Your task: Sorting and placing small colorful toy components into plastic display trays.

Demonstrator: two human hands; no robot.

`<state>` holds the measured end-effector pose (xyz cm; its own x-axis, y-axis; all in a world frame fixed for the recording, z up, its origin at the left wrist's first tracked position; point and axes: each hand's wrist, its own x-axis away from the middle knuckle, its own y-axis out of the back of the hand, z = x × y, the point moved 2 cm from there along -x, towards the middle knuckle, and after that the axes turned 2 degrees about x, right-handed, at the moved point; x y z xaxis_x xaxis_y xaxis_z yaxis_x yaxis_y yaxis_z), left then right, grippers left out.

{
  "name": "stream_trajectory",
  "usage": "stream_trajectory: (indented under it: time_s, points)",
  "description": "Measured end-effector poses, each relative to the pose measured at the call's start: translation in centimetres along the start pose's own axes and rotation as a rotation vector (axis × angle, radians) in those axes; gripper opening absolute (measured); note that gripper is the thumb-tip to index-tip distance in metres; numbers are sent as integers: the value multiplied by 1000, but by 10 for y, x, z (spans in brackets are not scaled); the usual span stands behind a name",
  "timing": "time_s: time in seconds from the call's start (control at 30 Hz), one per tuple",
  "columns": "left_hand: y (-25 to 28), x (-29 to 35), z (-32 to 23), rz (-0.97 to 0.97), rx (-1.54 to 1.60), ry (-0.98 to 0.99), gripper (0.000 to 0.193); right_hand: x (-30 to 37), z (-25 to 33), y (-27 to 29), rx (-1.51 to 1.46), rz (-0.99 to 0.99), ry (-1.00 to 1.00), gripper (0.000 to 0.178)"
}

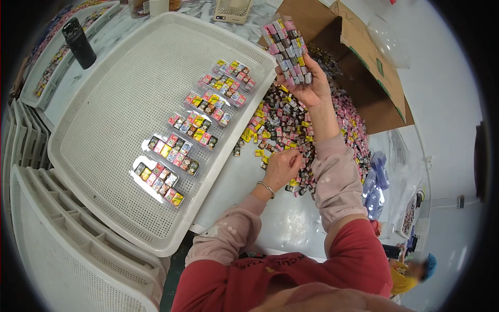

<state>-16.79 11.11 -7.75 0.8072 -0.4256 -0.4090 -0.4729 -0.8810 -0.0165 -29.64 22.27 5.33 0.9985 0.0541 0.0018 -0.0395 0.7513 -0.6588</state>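
My right hand (313, 86) is raised over the pile and grips a block of small wrapped pieces (287, 51), packed in rows of pink, grey, dark and yellow. Below it, at the near left side of the loose pile of small wrapped pieces (291, 117), my left hand (282, 167) has its fingers curled together. Whatever it may hold is hidden. To the left lies a large white perforated tray (114, 99). On its right part sit several clear plastic packs (165, 150) in a slanting line, each showing colourful little pieces.
An open cardboard box (369, 65) lies tipped behind the pile. White trays (67, 234) are stacked at the lower left. A black bottle (79, 44) and a small fan (233, 10) stand at the back. Clear bluish plastic (377, 187) lies at right; a person (413, 273) is farther off.
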Motion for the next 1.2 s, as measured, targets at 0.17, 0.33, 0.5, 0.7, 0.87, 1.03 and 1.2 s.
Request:
stream_trajectory:
  time_s: [0.17,0.33,0.5,0.7,0.87,1.03,1.2]
  points:
    - [4,-1,0,-2,19,23,9,-14,14,-3,168,-189,69,39]
    - [-3,-1,2,-4,33,-13,5,-82,14,43,572,-221,43,34]
    - [0,-2,1,-2,-14,15,8,-114,-16,70,831,-391,-65,34]
    - [2,-2,2,14,-29,35,8,-133,-22,89,1120,-379,-299,42]
    - [0,-3,1,32,15,106,9,-139,-11,104,1111,-315,-274,57]
    - [-3,-3,-2,50,23,115,8,-138,-6,101,1318,-338,-279,50]
    - [1,-3,-1,75,4,143,8,-127,-5,78,1942,-436,-63,57]
